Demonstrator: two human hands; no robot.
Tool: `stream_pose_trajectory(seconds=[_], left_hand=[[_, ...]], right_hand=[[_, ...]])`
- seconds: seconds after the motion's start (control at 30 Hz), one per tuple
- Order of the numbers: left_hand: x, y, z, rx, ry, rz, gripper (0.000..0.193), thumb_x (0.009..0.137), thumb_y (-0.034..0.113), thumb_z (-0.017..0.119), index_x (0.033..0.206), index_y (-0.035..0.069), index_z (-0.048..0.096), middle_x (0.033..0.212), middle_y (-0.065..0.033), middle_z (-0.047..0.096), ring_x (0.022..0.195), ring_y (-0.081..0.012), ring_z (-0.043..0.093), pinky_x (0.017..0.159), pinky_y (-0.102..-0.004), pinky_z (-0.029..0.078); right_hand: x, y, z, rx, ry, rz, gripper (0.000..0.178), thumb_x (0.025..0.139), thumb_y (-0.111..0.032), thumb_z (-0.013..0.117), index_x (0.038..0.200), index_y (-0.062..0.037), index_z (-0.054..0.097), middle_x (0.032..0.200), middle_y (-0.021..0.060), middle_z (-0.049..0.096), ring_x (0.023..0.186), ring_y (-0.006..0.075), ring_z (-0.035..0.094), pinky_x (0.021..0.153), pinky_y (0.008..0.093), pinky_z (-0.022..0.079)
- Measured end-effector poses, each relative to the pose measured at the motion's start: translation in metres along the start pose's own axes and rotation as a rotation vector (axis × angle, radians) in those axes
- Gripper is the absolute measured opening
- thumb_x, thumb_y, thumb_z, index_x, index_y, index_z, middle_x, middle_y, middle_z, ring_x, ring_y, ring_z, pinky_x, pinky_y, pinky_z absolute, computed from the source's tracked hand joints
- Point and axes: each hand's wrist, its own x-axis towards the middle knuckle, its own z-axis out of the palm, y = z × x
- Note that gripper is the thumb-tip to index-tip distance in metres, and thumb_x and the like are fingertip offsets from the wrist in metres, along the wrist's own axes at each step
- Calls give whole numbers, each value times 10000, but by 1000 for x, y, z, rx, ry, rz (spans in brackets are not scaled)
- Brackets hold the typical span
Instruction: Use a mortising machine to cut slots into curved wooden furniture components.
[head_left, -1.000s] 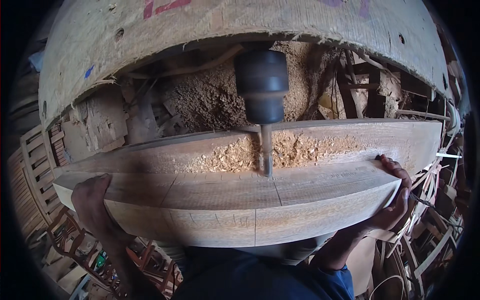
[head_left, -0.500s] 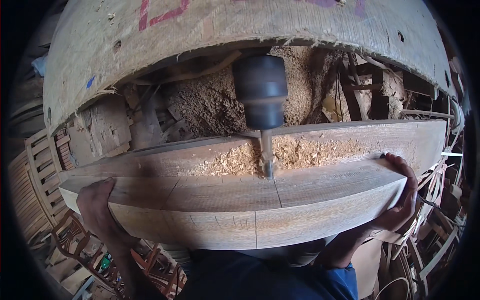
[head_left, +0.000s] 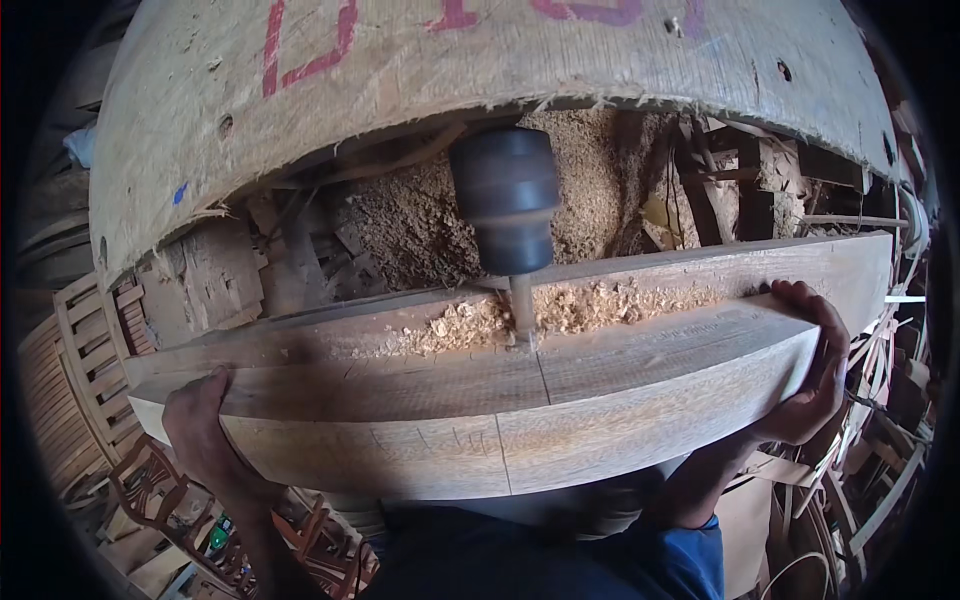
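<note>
A thick curved wooden block lies across the view, with pencil lines on its top and near faces. My left hand grips its left end, thumb on top. Around the right end my right hand is wrapped, fingers over the far corner. Between them a black drill chuck points down, blurred. The drill bit meets the block's top near its far edge, beside a pencil line; its tip is hidden. Pale wood shavings are heaped along that edge, against an upright wooden board.
A large plywood panel with red marks overhangs the far side. Beneath it lies a sawdust pile. Slatted wooden pieces and carved chair parts stand at left. Thin wood offcuts crowd the lower right.
The chuck sits lower, and the bit's shiny tip, visible before, no longer shows. The block's right end has swung slightly away from me. Both hands keep their hold.
</note>
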Motion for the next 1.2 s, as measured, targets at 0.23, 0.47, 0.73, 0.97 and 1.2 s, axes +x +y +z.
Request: stream_pose_trajectory(seconds=[0.23, 0.47, 0.73, 0.97, 1.2], left_hand=[[-4, 0, -1, 39, -23, 25, 857, 779, 490, 834, 1457, 11, 621, 1296, -204, 736, 1199, -417, 654, 1055, -526, 472], [-5, 4, 3, 33, 21, 16, 845, 830, 532, 859, 1464, 29, 615, 1300, -192, 734, 1176, -419, 649, 1056, -536, 477], [-18, 2, -1, 12, -18, 5, 1026, 676, 566, 922, 1495, 38, 603, 1292, -197, 682, 1195, -460, 618, 1076, -580, 466], [-36, -10, 18, 255, 26, 55, 1194, 766, 968, 697, 1523, 48, 617, 1489, -157, 688, 1203, -461, 693, 1006, -610, 558], [-30, 7, 2, -67, 61, 6, 1162, 528, 424, 1005, 1544, 64, 572, 1363, -206, 647, 1287, -459, 576, 1178, -583, 418]], right_hand=[[14, 2, 1, 58, -67, 10, 671, 1084, -429, 333, 1335, 101, 660, 1215, 297, 736, 1144, 428, 737, 1100, 579, 546], [20, 5, 3, 0, -72, -13, 675, 1090, -437, 341, 1359, 91, 664, 1182, 294, 750, 1112, 415, 744, 1067, 568, 566], [35, -2, 18, -193, -68, -100, 570, 1055, -380, 464, 1191, 100, 738, 1041, 240, 797, 962, 332, 764, 937, 451, 610], [42, -3, 18, -18, -135, -94, 425, 1038, -293, 575, 1133, 61, 789, 1032, 171, 819, 997, 253, 770, 958, 376, 577], [23, -9, 9, -118, -66, -60, 377, 1039, -268, 607, 1159, 52, 767, 1096, 158, 789, 1045, 234, 727, 1018, 362, 528]])
